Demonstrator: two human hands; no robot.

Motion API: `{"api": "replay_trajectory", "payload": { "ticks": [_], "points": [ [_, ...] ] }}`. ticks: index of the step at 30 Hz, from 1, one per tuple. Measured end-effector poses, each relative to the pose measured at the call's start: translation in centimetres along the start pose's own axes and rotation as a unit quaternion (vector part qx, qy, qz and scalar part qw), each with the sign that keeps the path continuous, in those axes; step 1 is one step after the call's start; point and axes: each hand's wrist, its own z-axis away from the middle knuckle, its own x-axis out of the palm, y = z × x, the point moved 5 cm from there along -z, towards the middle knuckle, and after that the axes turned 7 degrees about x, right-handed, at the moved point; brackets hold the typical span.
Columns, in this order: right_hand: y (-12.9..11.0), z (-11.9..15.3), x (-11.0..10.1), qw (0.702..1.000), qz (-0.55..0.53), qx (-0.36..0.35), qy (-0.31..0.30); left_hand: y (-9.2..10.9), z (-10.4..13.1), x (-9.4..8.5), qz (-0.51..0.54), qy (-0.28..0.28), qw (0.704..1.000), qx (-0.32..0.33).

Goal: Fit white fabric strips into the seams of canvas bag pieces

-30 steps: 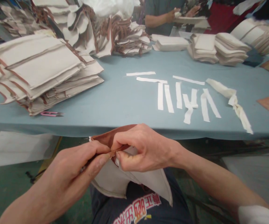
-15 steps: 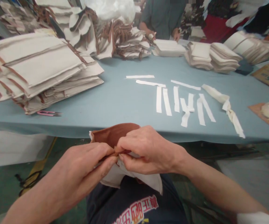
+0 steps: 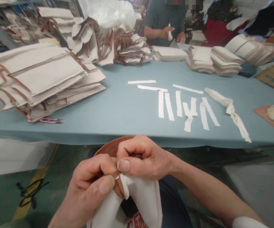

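Observation:
Both hands pinch a cream-and-brown fabric piece (image 3: pixel 148 196) just in front of the table's near edge, over my lap. My left hand (image 3: pixel 89 180) grips its folded brown edge between thumb and fingers. Right beside it, my right hand (image 3: pixel 144 158) is closed on the same edge, thumb on top. A small white strip end pokes out below the fingertips. The brown side curves up behind my hands, while the cream panels hang down toward me. Part of the piece is hidden by my fingers.
On the blue-covered table (image 3: pixel 118 104) lie several white strips (image 3: pixel 160 104) and a twisted cream strip (image 3: pixel 229 107). Stacked cream panels (image 3: pixel 44 72) stand left, with pink thread snips (image 3: pixel 51 121) beside them. Across the table a person (image 3: pixel 163 25) handles something pale near more stacks (image 3: pixel 201 58).
My hands have tilted the fabric piece, so its cream panels now hang toward me and the brown side shows less. The person opposite has raised a hand with a pale item.

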Motion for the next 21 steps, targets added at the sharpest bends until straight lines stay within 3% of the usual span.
{"api": "replay_trajectory", "payload": {
  "ticks": [4,10,15,21],
  "points": [
    [1.2,0.5,-1.1,0.998,0.046,0.034,0.028,-1.4,0.4,-0.3,0.051,-0.023,0.996,-0.072],
    [1.3,0.7,-1.5,0.995,0.074,0.061,-0.018,0.4,-1.4,-1.0,-0.126,-0.051,0.99,-0.035],
    [-0.6,1.0,-2.2,0.979,0.197,0.046,-0.031,1.4,-2.3,-1.1,-0.201,-0.101,0.974,-0.029],
    [-4.6,0.3,-2.2,0.943,0.33,0.004,-0.03,5.0,-3.9,-1.6,-0.279,-0.082,0.956,0.048]
  ]
}}
